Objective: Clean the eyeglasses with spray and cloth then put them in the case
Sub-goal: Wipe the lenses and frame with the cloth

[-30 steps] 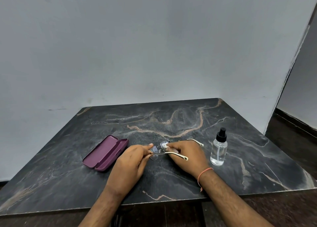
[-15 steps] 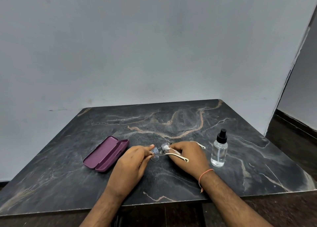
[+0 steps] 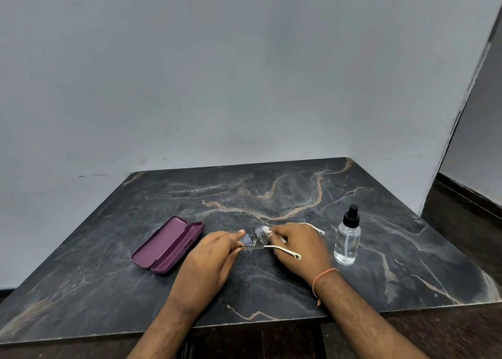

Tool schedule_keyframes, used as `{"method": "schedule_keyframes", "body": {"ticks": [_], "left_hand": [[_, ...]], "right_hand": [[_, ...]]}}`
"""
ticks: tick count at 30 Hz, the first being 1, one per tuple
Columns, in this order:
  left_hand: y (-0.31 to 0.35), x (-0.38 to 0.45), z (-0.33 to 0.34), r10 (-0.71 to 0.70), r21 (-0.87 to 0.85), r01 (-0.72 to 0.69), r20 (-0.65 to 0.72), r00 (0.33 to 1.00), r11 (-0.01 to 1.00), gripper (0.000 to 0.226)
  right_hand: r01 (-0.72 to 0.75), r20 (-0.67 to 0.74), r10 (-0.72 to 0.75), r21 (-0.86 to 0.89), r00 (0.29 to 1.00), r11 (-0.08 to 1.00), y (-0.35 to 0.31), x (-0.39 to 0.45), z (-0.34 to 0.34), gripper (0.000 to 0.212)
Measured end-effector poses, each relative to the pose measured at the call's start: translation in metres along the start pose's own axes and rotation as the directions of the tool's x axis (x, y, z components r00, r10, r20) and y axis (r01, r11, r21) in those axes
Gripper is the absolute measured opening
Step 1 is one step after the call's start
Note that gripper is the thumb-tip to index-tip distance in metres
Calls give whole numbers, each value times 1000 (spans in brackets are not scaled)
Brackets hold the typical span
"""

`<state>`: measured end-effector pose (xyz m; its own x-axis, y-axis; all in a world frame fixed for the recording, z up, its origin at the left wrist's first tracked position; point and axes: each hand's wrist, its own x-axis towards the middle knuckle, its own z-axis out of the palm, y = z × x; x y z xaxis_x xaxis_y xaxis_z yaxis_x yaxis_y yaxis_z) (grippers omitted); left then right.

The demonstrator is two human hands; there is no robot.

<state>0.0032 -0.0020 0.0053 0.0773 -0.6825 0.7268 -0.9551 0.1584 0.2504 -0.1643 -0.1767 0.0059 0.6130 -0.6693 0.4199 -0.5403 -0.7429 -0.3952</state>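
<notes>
Two bare forearms come up from the bottom edge of the frame, cut off below the elbow, and an orange thread is tied round the right wrist. Just past the near edge of the dark marble table [image 3: 271, 299], at centre frame, both hands meet over the glasses [image 3: 260, 243].

The left hand [image 3: 209, 261] has its fingers curled and drawn together, thumb and forefinger pinching the frame beside the left lens; the other fingertips are tucked under the palm and I can't see them. The right hand [image 3: 298, 250] is curled too, its thumb and fingers pinching a small white cloth [image 3: 267, 231] against the right lens. Only a scrap of that cloth shows past the fingers, so its full shape is hard to make out. The lenses are clear and nearly vanish against the stone. One pale arm of the glasses crosses in front of the right hand; the other pokes out behind it, partly hidden. The glasses seem to be held just above the tabletop, though I can't be sure.

Just right of the right hand stands a clear spray bottle [image 3: 347, 239] with a black top, upright. Left of centre a purple case [image 3: 168, 244] lies open on the table, well apart from the hands. Behind, a plain grey wall fills the upper frame.
</notes>
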Motion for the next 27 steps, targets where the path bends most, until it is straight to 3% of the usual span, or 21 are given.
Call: {"method": "schedule_keyframes", "body": {"ticks": [6, 10, 13, 17, 23, 27], "left_hand": [[0, 0, -1, -17, 11, 17, 7, 1000, 1000, 4], [-1, -1, -1, -24, 5, 24, 6, 1000, 1000, 4], [-1, -1, 0, -15, 4, 15, 4, 1000, 1000, 8], [-1, -1, -1, -22, -3, 22, -8, 1000, 1000, 6], [-1, -1, 1, -14, -5, 14, -20, 1000, 1000, 4], [-2, -1, 1, -12, -8, 11, -34, 999, 1000, 3]], "right_hand": [[24, 40, -31, 151, 999, 988, -2, -4, -6, 28], [-38, 53, 36, 31, 998, 999, -1, -1, -3, 47], [-3, 41, 2, 29, 999, 1000, 0, 1, -1, 37], [15, 44, -23, 183, 999, 983, -2, -4, -8, 23], [-52, 19, 52, 12, 998, 999, 1, 0, 1, 42], [-15, 69, 7, 107, 998, 994, 0, -2, -2, 33]]}}
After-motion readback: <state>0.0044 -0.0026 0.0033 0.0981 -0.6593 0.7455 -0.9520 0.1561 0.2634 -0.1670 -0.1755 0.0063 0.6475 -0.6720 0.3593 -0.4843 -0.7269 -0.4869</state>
